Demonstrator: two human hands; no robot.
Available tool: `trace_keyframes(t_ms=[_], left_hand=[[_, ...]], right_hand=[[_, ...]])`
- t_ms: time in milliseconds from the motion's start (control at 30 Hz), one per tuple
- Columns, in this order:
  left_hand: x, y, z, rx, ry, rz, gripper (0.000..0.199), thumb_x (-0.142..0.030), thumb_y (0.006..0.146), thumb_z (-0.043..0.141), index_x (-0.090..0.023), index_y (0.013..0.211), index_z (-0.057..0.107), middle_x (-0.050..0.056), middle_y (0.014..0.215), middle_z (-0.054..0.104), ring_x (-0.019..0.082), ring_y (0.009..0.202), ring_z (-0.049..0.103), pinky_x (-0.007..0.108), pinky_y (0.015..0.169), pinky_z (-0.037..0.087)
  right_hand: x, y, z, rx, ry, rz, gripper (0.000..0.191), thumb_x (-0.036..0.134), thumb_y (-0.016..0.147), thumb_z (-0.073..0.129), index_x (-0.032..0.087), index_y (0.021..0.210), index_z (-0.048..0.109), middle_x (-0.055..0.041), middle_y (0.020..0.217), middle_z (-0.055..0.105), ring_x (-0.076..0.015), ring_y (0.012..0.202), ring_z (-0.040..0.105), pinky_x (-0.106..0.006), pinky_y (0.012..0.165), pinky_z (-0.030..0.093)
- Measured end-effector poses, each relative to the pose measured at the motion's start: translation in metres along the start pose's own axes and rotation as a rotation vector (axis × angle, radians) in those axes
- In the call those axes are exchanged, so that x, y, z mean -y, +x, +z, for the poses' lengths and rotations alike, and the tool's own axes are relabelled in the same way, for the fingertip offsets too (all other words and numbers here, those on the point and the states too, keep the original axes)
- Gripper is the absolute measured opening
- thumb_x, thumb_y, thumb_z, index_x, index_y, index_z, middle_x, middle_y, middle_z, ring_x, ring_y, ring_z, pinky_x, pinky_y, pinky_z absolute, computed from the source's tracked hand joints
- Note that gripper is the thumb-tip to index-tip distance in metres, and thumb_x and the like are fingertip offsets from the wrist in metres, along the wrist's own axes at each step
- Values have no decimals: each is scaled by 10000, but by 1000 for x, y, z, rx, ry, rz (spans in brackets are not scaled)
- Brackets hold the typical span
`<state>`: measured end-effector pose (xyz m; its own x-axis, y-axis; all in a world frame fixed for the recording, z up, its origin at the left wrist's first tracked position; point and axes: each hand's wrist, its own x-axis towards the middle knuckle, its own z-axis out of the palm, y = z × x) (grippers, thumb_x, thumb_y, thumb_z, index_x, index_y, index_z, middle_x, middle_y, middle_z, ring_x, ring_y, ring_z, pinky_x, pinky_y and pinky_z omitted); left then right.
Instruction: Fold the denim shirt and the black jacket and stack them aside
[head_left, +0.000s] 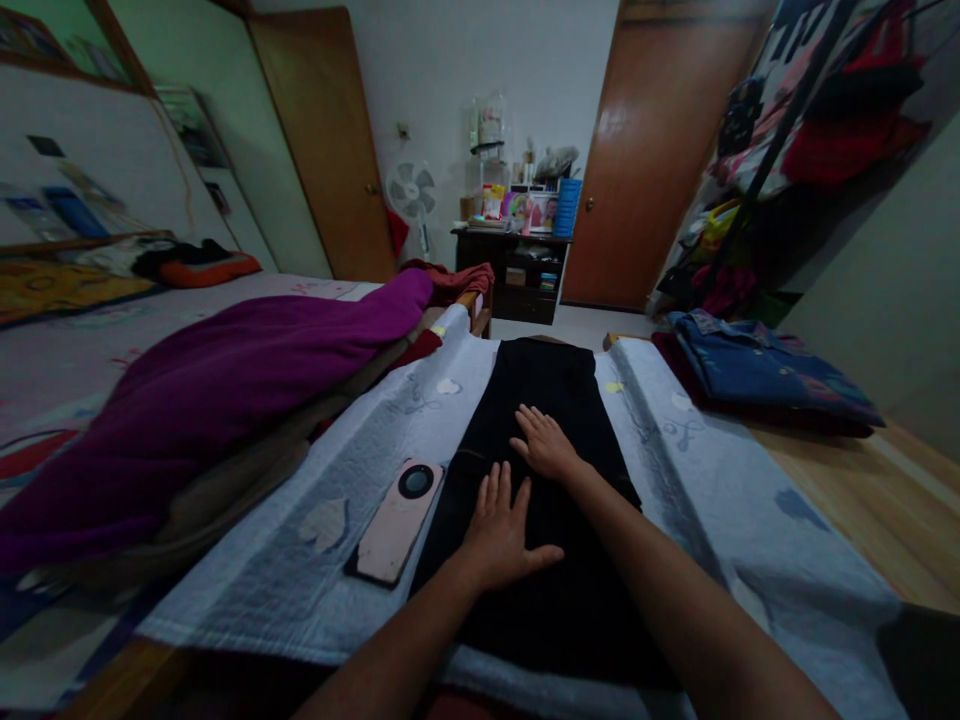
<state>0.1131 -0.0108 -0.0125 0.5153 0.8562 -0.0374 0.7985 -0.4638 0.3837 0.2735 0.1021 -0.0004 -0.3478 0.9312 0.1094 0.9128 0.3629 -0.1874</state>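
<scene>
A black folded garment (540, 620) lies lengthwise on a light grey-blue patterned cloth (757, 480). My left hand (501, 535) rests flat on the middle of the garment, fingers spread and thumb pointing right. Farther up and slightly to the right, my right hand (546, 443) also presses on the black fabric with its fingers stretched out. Neither hand holds anything. Beside the garment's left edge lies a pink phone (394, 525), its round camera facing up.
Folded blue and dark red clothes (765, 365) sit at the right on the wooden surface (847, 470). At the left, a purple blanket (262, 370) lies on a bed. Farther back stand a dark cabinet (517, 285), a fan (412, 190) and hanging clothes (847, 130).
</scene>
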Motion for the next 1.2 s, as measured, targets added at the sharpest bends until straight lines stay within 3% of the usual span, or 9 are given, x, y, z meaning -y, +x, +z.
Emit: trace_keyframes(t_ms=[133,367,433,500,600,700,900,1200], left_hand=[[-1,1,-4,39,2,-10,1102,-870,686,345,-156,1510,186,177,1577,-18,379,1417,-125,577,1139,44],[-3,-3,-16,122,-37,-9,1089,-855,711,334,-146,1515,140,195,1569,-66,376,1415,-136,573,1132,30],[-5,0,-25,164,-60,-6,1059,-843,727,333,-145,1508,178,207,1571,-6,384,1423,-94,579,1128,68],[-7,10,-35,155,-56,-45,944,-789,790,312,-143,1478,285,210,1559,151,384,1435,42,568,1123,136],[-5,34,-41,-63,31,-159,681,-590,919,272,-128,1397,420,176,1474,385,327,1401,261,508,1121,215],[5,58,-29,-221,147,-204,657,-497,912,363,-76,1417,367,175,1511,321,305,1423,207,476,1146,185],[24,69,9,-242,233,-171,807,-598,859,397,-76,1464,282,193,1543,235,340,1436,137,504,1149,164],[25,67,15,-288,269,-164,834,-619,852,386,-99,1486,232,193,1540,242,343,1434,144,510,1140,185]], right_hand=[[-13,9,11,44,-30,12,661,547,946,303,149,1473,305,-91,1552,238,-253,1434,172,-422,1141,177],[-36,22,10,48,-50,84,696,597,938,266,133,1450,352,-107,1536,279,-260,1427,201,-421,1138,188],[-38,28,7,49,-32,144,689,582,938,286,101,1419,396,-146,1514,318,-281,1406,256,-420,1123,221],[-38,36,3,56,0,193,649,542,946,304,71,1364,459,-188,1466,388,-290,1372,330,-406,1099,264],[-33,53,-1,35,45,156,559,445,960,310,75,1347,470,-184,1453,411,-258,1368,343,-373,1090,281],[-26,68,2,19,80,50,546,383,959,317,84,1411,384,-157,1500,342,-228,1401,280,-365,1103,263],[-25,86,21,92,65,-42,642,527,945,325,93,1413,394,-166,1512,311,-268,1409,253,-409,1120,216],[-54,124,23,154,66,53,691,570,944,273,108,1456,318,-147,1547,229,-259,1428,195,-393,1128,186]])
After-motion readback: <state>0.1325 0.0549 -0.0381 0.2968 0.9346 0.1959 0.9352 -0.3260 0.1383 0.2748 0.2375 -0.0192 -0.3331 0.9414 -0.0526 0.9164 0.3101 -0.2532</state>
